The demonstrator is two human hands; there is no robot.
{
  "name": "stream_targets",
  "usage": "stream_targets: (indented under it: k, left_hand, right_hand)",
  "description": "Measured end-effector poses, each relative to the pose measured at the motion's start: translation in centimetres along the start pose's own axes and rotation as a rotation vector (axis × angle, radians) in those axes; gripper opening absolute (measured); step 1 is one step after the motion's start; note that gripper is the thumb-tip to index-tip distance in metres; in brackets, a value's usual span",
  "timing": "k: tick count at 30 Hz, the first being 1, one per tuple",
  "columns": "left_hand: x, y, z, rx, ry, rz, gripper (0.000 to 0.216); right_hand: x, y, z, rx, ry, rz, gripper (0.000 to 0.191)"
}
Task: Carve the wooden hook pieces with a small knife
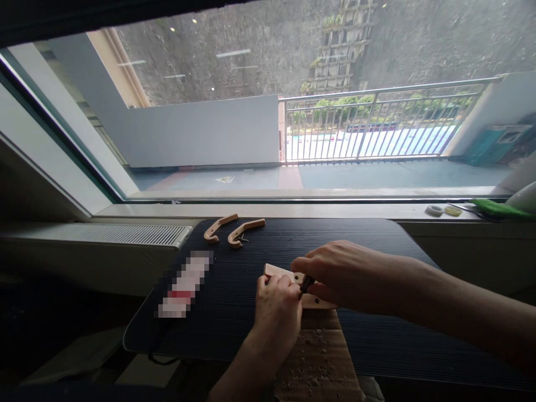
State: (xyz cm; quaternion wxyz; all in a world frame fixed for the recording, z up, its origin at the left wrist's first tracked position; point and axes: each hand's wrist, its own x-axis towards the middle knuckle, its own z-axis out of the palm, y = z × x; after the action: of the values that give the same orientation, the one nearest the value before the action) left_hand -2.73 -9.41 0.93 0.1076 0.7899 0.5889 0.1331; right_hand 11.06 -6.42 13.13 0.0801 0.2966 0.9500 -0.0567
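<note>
My left hand (277,304) is closed around the near left side of a pale wooden piece (320,302) with dark round holes. My right hand (335,273) pinches a small dark tool (308,282) against the wood, close to my left fingertips. The tool's working end is hidden by my fingers, so its kind does not show. Under the wood lies a brown corrugated board (322,357), strewn with small shavings or crumbs. Farther off on the table, two curved wooden hooks (220,227) with dark holes lie side by side, and small metal bits rest by the right one.
The dark table (377,245) stands against a window sill (310,211). On its left lies a blurred pink and white item (184,287). A tape roll (434,210) and a green fuzzy thing (498,209) sit on the sill. A white radiator (138,234) is at left.
</note>
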Motion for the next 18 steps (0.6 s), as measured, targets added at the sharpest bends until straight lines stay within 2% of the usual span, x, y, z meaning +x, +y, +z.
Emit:
stream_targets:
  k: [6, 18]
  left_hand:
    - [0.0, -0.1, 0.2, 0.003, 0.024, 0.019, 0.017]
    - [-0.2, -0.3, -0.5, -0.055, -0.046, 0.031, 0.010]
  right_hand:
    - [-0.1, 0.0, -0.4, 0.034, -0.025, -0.050, 0.016]
    - [0.6, 0.4, 0.7, -0.009, 0.022, -0.089, 0.009]
